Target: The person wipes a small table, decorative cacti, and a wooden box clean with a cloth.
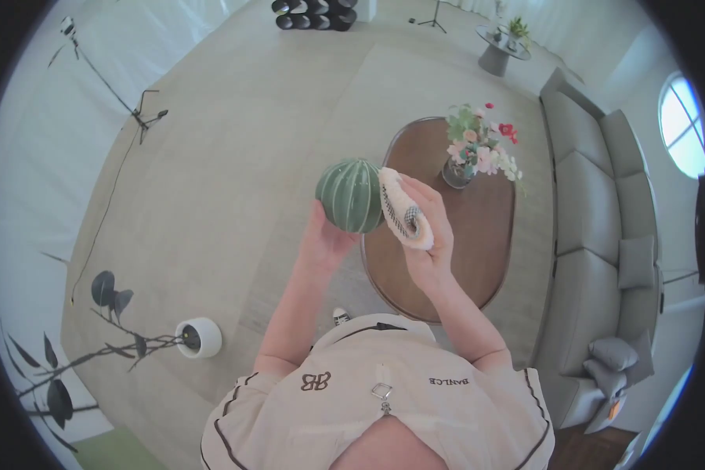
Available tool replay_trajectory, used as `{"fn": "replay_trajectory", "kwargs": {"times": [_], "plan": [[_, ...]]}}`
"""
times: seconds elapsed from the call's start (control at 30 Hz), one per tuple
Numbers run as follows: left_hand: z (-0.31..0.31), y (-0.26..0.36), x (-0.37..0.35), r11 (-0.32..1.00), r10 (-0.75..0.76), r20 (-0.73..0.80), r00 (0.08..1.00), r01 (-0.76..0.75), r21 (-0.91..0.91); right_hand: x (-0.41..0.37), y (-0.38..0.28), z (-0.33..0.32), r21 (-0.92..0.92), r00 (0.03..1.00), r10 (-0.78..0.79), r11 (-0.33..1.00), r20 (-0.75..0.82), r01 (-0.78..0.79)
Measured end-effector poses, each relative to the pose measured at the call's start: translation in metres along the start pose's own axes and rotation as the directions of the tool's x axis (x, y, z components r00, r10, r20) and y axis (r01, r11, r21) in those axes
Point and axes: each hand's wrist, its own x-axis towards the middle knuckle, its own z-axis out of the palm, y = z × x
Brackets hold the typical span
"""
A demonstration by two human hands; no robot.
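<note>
My left hand [327,235] is wrapped round the lower left side of a round green ribbed ornament [351,196], cactus-like with pale stripes, and holds it up in front of my body. In my right hand [433,235] is a folded white cloth [402,213] with a dark patterned edge. The cloth touches the right side of the ornament. Its underside is hidden from me, as are some of my left fingers.
Beyond my right hand stands a brown oval coffee table [478,235] bearing a vase of flowers [457,174]. A grey sofa [587,204] runs along the right. At left are a potted plant [200,338] and a tripod [139,117]; a small round table [493,59] stands far back.
</note>
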Motion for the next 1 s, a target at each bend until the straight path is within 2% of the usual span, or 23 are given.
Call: {"fn": "replay_trajectory", "kwargs": {"times": [0.1, 0.2, 0.3, 0.4, 0.57, 0.7, 0.77, 0.9, 1.0], "plan": [[0.005, 0.002, 0.008, 0.996, -0.023, -0.042, 0.999, 0.027, 0.086, -0.003, 0.002, -0.001, -0.005, 0.997, 0.007, 1.0, -0.074, -0.008], [0.011, -0.003, 0.012, 0.986, -0.026, -0.009, 1.0, 0.027, 0.165, -0.004, 0.0, -0.006, -0.066, 0.992, -0.016, 0.998, -0.125, 0.008], [0.009, -0.016, 0.012, 0.985, -0.06, 0.029, 0.998, 0.055, 0.162, -0.008, -0.003, -0.015, -0.2, 0.995, -0.062, 0.979, -0.08, 0.045], [0.014, -0.027, 0.012, 0.993, -0.041, -0.007, 0.999, 0.042, 0.109, -0.014, -0.002, -0.019, -0.331, 0.992, -0.119, 0.938, -0.027, 0.104], [0.015, -0.049, 0.015, 0.995, -0.029, 0.0, 1.0, 0.029, -0.095, -0.022, 0.004, -0.022, -0.507, 0.929, -0.369, 0.799, 0.009, 0.322], [0.02, -0.061, 0.013, 0.991, -0.038, 0.053, 0.998, 0.044, -0.125, -0.033, 0.007, -0.028, -0.565, 0.899, -0.438, 0.738, 0.016, 0.369], [0.034, -0.06, 0.012, 0.987, -0.086, 0.099, 0.991, 0.098, -0.125, -0.041, 0.01, -0.03, -0.605, 0.893, -0.449, 0.701, 0.035, 0.377], [0.044, -0.061, 0.014, 0.971, -0.158, 0.054, 0.986, 0.165, -0.173, -0.049, 0.011, -0.04, -0.595, 0.892, -0.446, 0.696, 0.082, 0.402], [0.036, -0.065, 0.016, 0.951, -0.135, 0.024, 0.991, 0.136, -0.277, -0.045, 0.006, -0.053, -0.376, 0.889, -0.448, 0.811, 0.097, 0.449]]}}
